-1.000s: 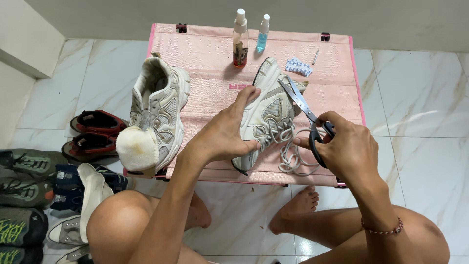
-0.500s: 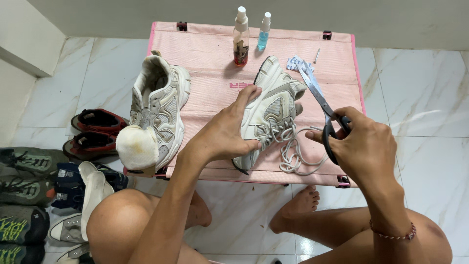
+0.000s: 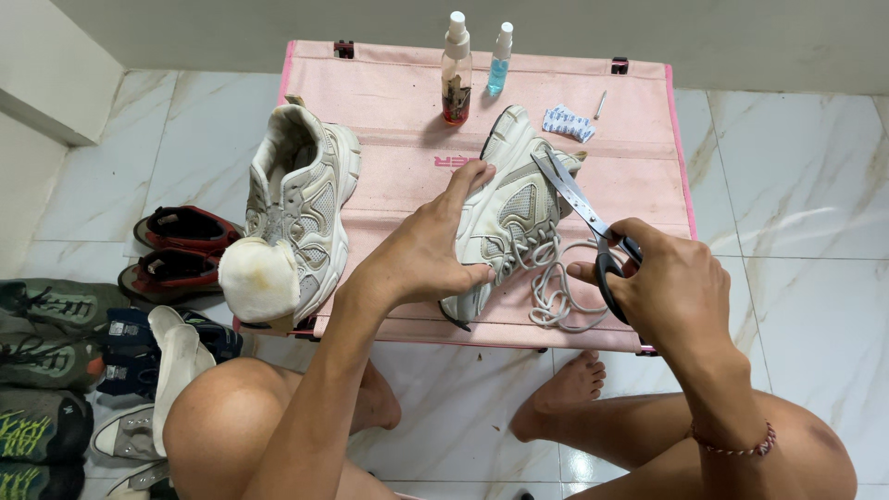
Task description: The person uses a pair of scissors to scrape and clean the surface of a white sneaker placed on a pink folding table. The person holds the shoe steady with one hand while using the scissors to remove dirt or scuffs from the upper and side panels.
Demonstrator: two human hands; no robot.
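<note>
**Scissors at the sneaker's laces**

Right hand (image 3: pixel 671 292), fingers closed through the black loops, holds steel-bladed scissors (image 3: pixel 583 218); blades slightly parted, tips at the tongue. Left hand (image 3: pixel 431 250) clamps the worn cream mesh sneaker (image 3: pixel 509 208) lying on the pink fabric folding table (image 3: pixel 398 102). Loose white lace (image 3: pixel 556 287) coils beside it. Looks like cutting; next needs a steady shoe. Second sneaker (image 3: pixel 301 208) left, two spray bottles (image 3: pixel 456 69) behind. Marble floor (image 3: pixel 796 176), more shoes (image 3: pixel 171 250) left.

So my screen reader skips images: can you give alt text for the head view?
A left hand steadies a pale sneaker on a pink table while the right hand holds open scissors above its loose laces. A second sneaker and two spray bottles sit nearby.
</note>
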